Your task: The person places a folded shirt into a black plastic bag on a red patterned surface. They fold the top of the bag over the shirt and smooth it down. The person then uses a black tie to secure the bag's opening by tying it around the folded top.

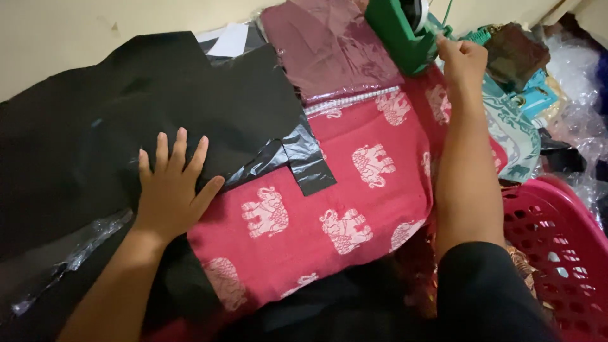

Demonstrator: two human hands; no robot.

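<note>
Left hand [172,183] flat, fingers spread, pressing black plastic bag [126,120] at 9 o'clock over red elephant-print cloth [342,209]. Right hand [462,60] at 1 o'clock, curled on green tape dispenser [399,31]. Pink basket [557,234] at 4 o'clock.

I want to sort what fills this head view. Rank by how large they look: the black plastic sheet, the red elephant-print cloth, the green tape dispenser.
1. black plastic sheet
2. red elephant-print cloth, partly covered, so unsure against the first
3. green tape dispenser, cut off at the frame edge
</note>
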